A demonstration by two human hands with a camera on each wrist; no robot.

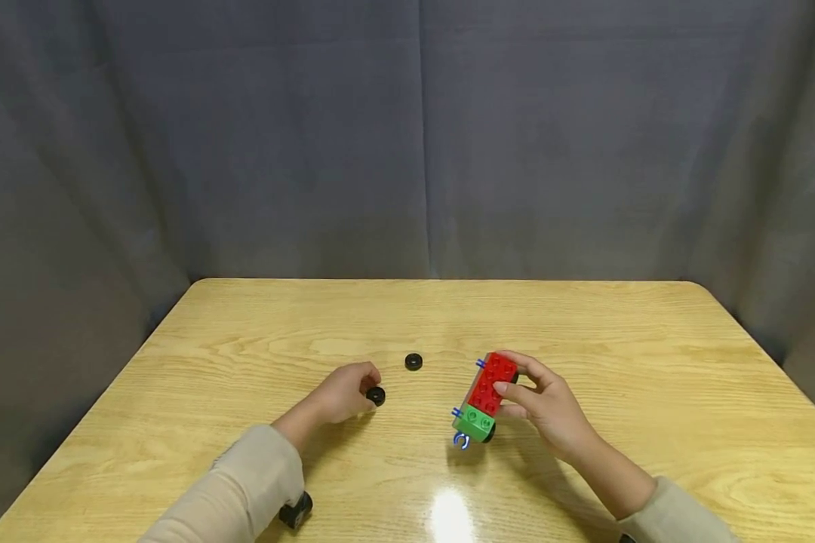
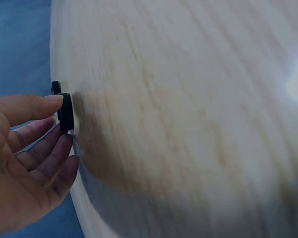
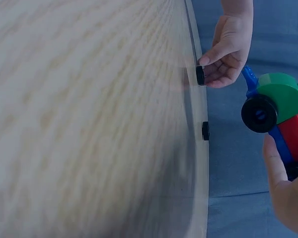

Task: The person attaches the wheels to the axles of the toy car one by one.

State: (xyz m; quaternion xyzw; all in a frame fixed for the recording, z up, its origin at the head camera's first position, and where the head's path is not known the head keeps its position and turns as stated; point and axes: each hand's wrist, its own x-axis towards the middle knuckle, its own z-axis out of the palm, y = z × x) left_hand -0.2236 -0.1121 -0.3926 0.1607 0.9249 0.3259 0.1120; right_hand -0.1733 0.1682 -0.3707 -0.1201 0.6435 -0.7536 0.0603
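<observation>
Between the thumb and fingers of my left hand is a small black wheel, pinched just over the table. My right hand grips a toy car by its sides, its red brick and green brick facing up toward the head camera. Black wheels show along the car's right side, one plainly in the right wrist view. On the left side, two blue axle stubs stick out bare. A blue hook juts from the green end.
A second loose black wheel lies on the wooden table, beyond the left hand and between the two hands. Grey curtains hang behind the table and along both sides.
</observation>
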